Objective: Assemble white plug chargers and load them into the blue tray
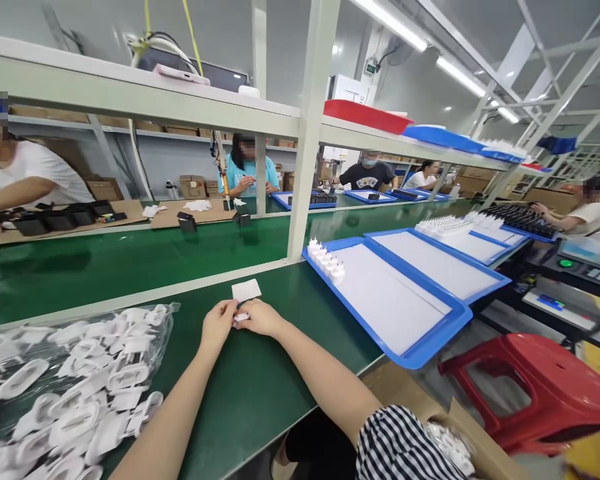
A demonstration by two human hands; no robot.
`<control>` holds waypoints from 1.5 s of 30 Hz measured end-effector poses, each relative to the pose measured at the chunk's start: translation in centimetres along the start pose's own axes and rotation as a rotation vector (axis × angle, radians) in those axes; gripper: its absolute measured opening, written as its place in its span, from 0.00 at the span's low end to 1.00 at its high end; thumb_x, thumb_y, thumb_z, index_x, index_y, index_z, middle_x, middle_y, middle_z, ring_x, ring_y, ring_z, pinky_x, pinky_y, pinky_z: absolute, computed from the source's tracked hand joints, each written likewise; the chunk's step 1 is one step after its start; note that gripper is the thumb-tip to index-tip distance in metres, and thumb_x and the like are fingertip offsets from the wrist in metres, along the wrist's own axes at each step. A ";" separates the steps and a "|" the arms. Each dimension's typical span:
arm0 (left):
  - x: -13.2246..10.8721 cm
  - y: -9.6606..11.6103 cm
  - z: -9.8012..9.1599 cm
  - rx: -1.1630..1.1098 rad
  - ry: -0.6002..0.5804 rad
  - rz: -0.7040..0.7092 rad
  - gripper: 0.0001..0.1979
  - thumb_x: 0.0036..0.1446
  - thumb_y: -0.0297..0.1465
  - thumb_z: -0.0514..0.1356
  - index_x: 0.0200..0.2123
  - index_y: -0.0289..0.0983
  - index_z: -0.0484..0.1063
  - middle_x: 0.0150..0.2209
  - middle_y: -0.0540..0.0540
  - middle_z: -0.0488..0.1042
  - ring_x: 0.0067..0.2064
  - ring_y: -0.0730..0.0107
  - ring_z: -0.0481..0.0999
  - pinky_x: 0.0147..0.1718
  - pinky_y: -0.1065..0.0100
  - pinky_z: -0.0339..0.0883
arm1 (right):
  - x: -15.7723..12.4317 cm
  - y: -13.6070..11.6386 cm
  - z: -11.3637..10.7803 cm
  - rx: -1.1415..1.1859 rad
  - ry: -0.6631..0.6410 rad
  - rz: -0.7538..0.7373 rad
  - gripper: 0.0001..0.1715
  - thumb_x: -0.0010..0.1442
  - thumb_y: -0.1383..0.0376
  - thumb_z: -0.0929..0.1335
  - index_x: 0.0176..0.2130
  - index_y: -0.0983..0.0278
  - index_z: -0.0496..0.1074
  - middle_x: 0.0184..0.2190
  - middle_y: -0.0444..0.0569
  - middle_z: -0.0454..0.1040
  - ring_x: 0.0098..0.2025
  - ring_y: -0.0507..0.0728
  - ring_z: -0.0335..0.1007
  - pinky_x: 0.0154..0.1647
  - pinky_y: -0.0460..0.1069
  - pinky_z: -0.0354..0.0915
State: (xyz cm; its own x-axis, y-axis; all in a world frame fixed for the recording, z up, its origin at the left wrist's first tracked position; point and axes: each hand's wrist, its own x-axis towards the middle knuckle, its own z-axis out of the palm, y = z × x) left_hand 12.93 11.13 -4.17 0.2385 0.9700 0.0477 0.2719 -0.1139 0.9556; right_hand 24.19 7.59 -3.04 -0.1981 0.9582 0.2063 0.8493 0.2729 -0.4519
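My left hand and my right hand meet over the green table, fingers pinched together on a small white part. Just beyond them lies a small white card. To my left a clear plastic bag holds several coiled white cables. To my right a blue tray with a white liner carries several white plug-like parts at its far left corner.
More blue trays run along the bench to the right. A white frame post rises behind my hands. A green conveyor belt separates me from other people working opposite. A red stool and a cardboard box stand by my right side.
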 end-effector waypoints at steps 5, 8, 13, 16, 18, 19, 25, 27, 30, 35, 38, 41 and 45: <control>0.1 0.0 0.0 -0.044 0.021 -0.040 0.17 0.40 0.42 0.51 0.27 0.35 0.67 0.19 0.51 0.66 0.21 0.73 0.65 0.24 0.71 0.60 | -0.2 0.1 -0.1 0.027 0.041 0.067 0.10 0.47 0.61 0.65 0.32 0.63 0.68 0.31 0.46 0.70 0.35 0.54 0.63 0.31 0.45 0.58; 0.3 -0.3 0.0 -0.015 0.023 -0.024 0.16 0.40 0.41 0.51 0.28 0.35 0.67 0.19 0.51 0.66 0.22 0.72 0.66 0.25 0.70 0.61 | -0.2 0.1 -0.2 0.043 0.052 0.078 0.08 0.47 0.63 0.65 0.32 0.62 0.67 0.31 0.44 0.69 0.34 0.52 0.64 0.31 0.44 0.58; 0.5 -0.7 0.0 0.010 0.019 -0.015 0.16 0.40 0.41 0.51 0.28 0.36 0.68 0.19 0.51 0.67 0.23 0.70 0.66 0.25 0.70 0.61 | -0.2 -0.1 -0.2 0.053 0.063 0.068 0.07 0.47 0.65 0.64 0.32 0.62 0.66 0.33 0.43 0.69 0.36 0.51 0.63 0.34 0.44 0.58; 0.5 -0.8 0.0 0.036 0.018 -0.013 0.16 0.40 0.41 0.51 0.28 0.36 0.68 0.19 0.51 0.67 0.23 0.70 0.67 0.25 0.70 0.61 | -0.3 -0.1 -0.4 0.044 0.064 0.070 0.09 0.48 0.64 0.64 0.34 0.61 0.66 0.33 0.43 0.69 0.36 0.52 0.63 0.34 0.44 0.58; 0.6 -0.7 -0.1 0.056 0.019 -0.022 0.16 0.40 0.40 0.51 0.28 0.36 0.68 0.19 0.51 0.67 0.24 0.70 0.67 0.26 0.70 0.61 | -0.4 -0.2 -0.5 0.037 0.062 0.070 0.11 0.49 0.62 0.63 0.36 0.60 0.66 0.33 0.43 0.69 0.36 0.52 0.63 0.33 0.44 0.58; 0.5 -0.7 -0.1 0.061 0.022 -0.029 0.15 0.40 0.40 0.51 0.28 0.36 0.68 0.19 0.51 0.67 0.24 0.70 0.67 0.26 0.70 0.61 | -0.4 -0.2 -0.5 0.035 0.061 0.068 0.11 0.49 0.62 0.63 0.36 0.60 0.66 0.34 0.43 0.69 0.36 0.52 0.63 0.33 0.44 0.58; 0.5 -0.6 -0.1 0.042 0.021 -0.044 0.15 0.40 0.40 0.51 0.28 0.36 0.67 0.19 0.51 0.67 0.23 0.70 0.68 0.26 0.69 0.62 | -0.4 0.0 -0.5 0.043 0.058 0.070 0.14 0.51 0.58 0.61 0.39 0.58 0.66 0.36 0.42 0.69 0.37 0.51 0.63 0.35 0.43 0.58; 0.4 -0.6 -0.1 0.042 0.026 -0.036 0.14 0.40 0.39 0.51 0.28 0.36 0.67 0.21 0.50 0.68 0.24 0.69 0.68 0.26 0.68 0.63 | -0.4 0.0 -0.4 0.052 0.061 0.064 0.14 0.50 0.59 0.61 0.39 0.58 0.65 0.37 0.43 0.69 0.39 0.52 0.63 0.37 0.44 0.58; 0.2 -0.3 0.0 0.043 0.058 -0.030 0.13 0.41 0.38 0.51 0.28 0.36 0.66 0.23 0.50 0.68 0.25 0.69 0.68 0.26 0.69 0.64 | -0.4 -0.1 -0.3 0.068 0.073 0.045 0.14 0.50 0.63 0.62 0.40 0.59 0.64 0.39 0.43 0.67 0.42 0.51 0.61 0.40 0.44 0.56; 0.3 0.0 0.0 -0.037 0.020 -0.061 0.13 0.40 0.37 0.51 0.29 0.36 0.66 0.27 0.49 0.69 0.28 0.69 0.69 0.25 0.70 0.64 | -0.4 -0.5 -0.4 0.073 0.129 0.089 0.16 0.50 0.68 0.61 0.41 0.64 0.60 0.39 0.46 0.67 0.38 0.51 0.63 0.37 0.45 0.59; 0.5 -0.2 0.1 -0.091 -0.030 -0.078 0.13 0.41 0.35 0.51 0.29 0.35 0.67 0.25 0.49 0.69 0.28 0.70 0.69 0.24 0.71 0.63 | -0.5 -0.6 -0.5 0.075 0.167 0.081 0.13 0.49 0.70 0.62 0.38 0.63 0.62 0.40 0.45 0.65 0.42 0.50 0.61 0.40 0.44 0.58; 0.2 -0.2 0.2 -0.119 -0.029 -0.055 0.11 0.42 0.33 0.50 0.29 0.34 0.66 0.25 0.48 0.68 0.26 0.71 0.68 0.23 0.72 0.62 | -0.7 -0.7 -0.5 0.088 0.205 0.060 0.11 0.47 0.72 0.63 0.34 0.62 0.65 0.43 0.45 0.62 0.46 0.50 0.57 0.45 0.45 0.54; -0.6 0.0 0.3 -0.125 0.058 0.011 0.10 0.44 0.31 0.50 0.31 0.33 0.65 0.26 0.48 0.68 0.26 0.73 0.67 0.23 0.73 0.61 | -0.7 -0.8 -0.2 0.144 0.228 0.044 0.10 0.47 0.72 0.61 0.33 0.64 0.66 0.38 0.49 0.64 0.41 0.53 0.60 0.44 0.48 0.56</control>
State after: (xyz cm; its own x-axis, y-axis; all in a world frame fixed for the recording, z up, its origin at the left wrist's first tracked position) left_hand 13.10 10.47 -4.32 0.1857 0.9800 0.0718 0.1503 -0.1005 0.9835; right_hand 23.77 6.68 -2.64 -0.0336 0.9297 0.3667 0.7731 0.2567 -0.5800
